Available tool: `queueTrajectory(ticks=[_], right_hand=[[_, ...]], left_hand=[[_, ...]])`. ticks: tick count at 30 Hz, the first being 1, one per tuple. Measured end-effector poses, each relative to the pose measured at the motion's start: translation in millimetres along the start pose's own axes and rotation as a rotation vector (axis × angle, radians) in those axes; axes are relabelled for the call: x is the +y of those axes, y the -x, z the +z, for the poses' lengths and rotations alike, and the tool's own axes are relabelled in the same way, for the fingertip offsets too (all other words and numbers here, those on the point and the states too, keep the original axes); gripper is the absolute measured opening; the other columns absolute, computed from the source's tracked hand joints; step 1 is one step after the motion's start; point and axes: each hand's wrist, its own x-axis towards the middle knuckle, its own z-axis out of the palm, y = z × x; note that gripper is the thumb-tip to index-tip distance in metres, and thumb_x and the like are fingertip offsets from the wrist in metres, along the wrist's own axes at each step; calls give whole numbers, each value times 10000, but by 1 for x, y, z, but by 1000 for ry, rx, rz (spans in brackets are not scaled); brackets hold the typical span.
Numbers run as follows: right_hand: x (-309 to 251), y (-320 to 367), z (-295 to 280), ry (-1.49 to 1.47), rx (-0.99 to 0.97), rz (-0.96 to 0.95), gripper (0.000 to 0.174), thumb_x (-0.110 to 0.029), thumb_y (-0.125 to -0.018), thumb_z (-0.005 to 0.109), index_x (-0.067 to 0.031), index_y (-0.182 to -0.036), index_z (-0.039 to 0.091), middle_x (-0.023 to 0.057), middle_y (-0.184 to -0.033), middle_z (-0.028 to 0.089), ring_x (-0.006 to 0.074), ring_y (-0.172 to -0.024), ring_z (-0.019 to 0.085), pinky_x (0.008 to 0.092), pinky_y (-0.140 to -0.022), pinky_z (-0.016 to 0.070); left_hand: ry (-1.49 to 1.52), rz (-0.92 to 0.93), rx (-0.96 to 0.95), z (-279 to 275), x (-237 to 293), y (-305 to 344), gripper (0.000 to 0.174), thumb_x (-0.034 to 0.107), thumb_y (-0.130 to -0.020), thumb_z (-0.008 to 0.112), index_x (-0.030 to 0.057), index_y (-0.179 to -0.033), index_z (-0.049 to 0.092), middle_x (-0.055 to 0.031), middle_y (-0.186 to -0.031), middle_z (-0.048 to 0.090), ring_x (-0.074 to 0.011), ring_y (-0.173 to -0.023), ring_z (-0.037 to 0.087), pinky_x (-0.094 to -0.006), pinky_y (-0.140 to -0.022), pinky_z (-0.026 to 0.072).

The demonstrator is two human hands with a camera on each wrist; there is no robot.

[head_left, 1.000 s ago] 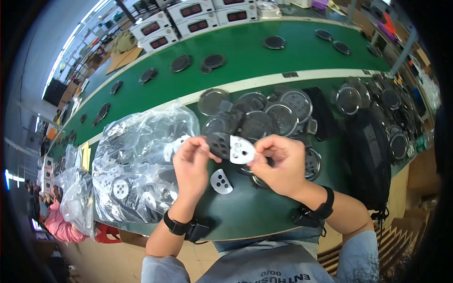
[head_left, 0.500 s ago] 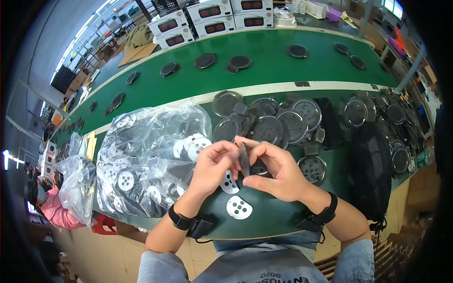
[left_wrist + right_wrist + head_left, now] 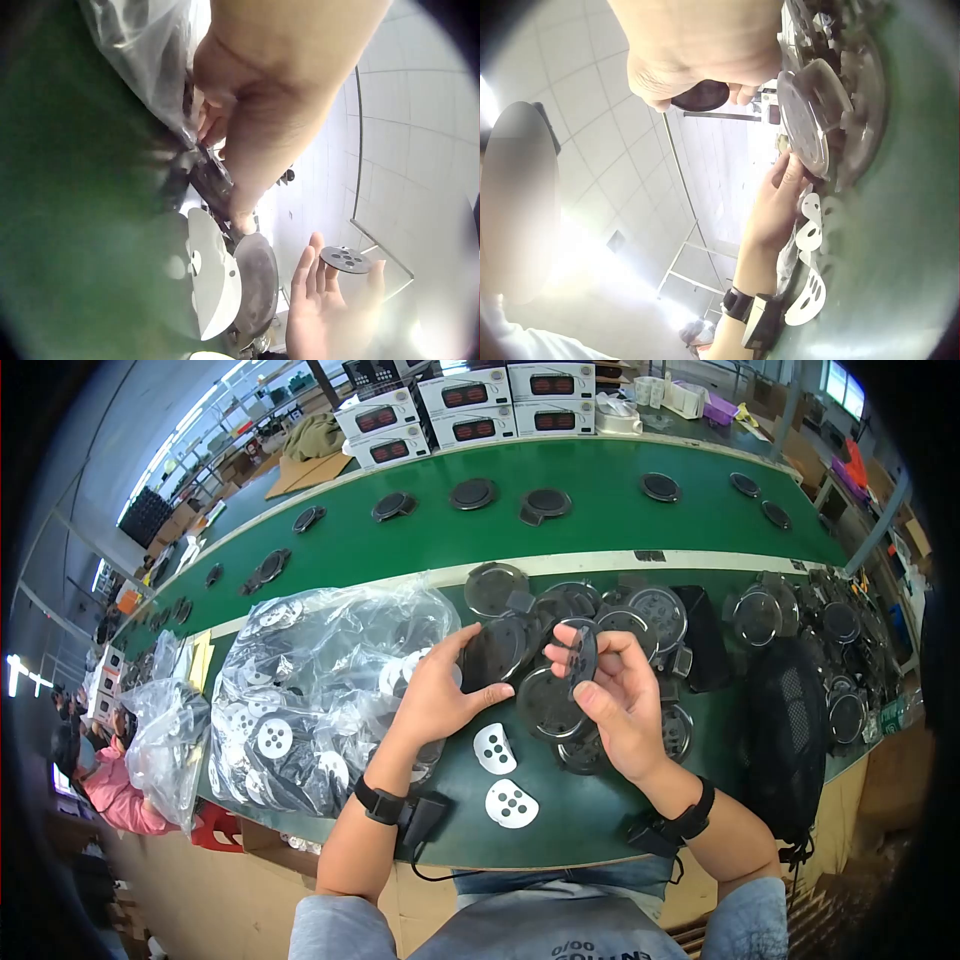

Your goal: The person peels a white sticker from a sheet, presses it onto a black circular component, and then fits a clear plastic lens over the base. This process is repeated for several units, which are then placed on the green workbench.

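two hands are above the table (image 3: 570, 830), both to the right of the clear bag (image 3: 335, 675). the left hand (image 3: 440, 695) is nearer the bag than the right hand (image 3: 625, 710). governing relation: the dark cover (image 3: 495, 652) lies just to the bag's right, directly ahead of the left palm, between thumb and index finger, so the left hand is the nearer one. that thumb and index finger stand apart around the rim; the fingertips are partly hidden, so whether they grip cannot be told. the cover is round, and no long axis can be read. the dark disc (image 3: 583, 658) is farther right of the bag, raised above the pile of covers (image 3: 624, 632). the right hand's thumb and fingers are clamped on its edge. in the head view it stands nearly edge-on, long axis pointing roughly away from the person. its holed face, visible in the left wrist view, is turned toward the bag's side.
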Motion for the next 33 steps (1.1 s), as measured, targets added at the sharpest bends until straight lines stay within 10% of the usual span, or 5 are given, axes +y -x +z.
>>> queueTrajectory(ticks=[3,8,12,22,33], right_hand=[[3,1,-1,34,-56,17,401,-49,-894,698,-27,-1213,455,171,-1404,489,221,-1222,548,359,-1039,447],[4,3,2,102,-134,23,439,-22,-867,726,-14,-1241,496,161,-1408,489,203,-1202,558,349,-1004,462],[7,2,1,323,-209,-163,457,-72,-825,786,-8,-1219,564,181,-1398,494,220,-1157,591,361,-960,502],[6,2,3,578,-134,-323,392,-191,-896,742,7,-1210,614,176,-1329,577,181,-986,618,295,-876,506],[3,1,3,490,-92,-228,360,-99,-1023,495,49,-1348,450,215,-1424,503,251,-1279,526,390,-1091,398]], left_hand=[[109,-63,41,-5,4,1,910,263,-612,946,-3,-1364,507,-227,-1263,606,-315,-1213,574,-410,-998,476],[566,-89,129,-8,3,2,514,-34,-822,737,-28,-1300,548,-112,-1174,658,-175,-1073,638,-285,-925,522],[688,-28,165,-11,19,10,378,-3,-885,690,-25,-1252,604,-105,-1168,651,-152,-1083,618,-283,-915,515],[1062,106,-101,1,50,28,631,-57,-882,652,-18,-1455,390,-102,-1304,568,-173,-1174,569,-314,-979,485],[1160,161,-50,6,43,29,667,-127,-804,705,-30,-1403,427,-103,-1202,585,-153,-1085,579,-311,-895,547]])
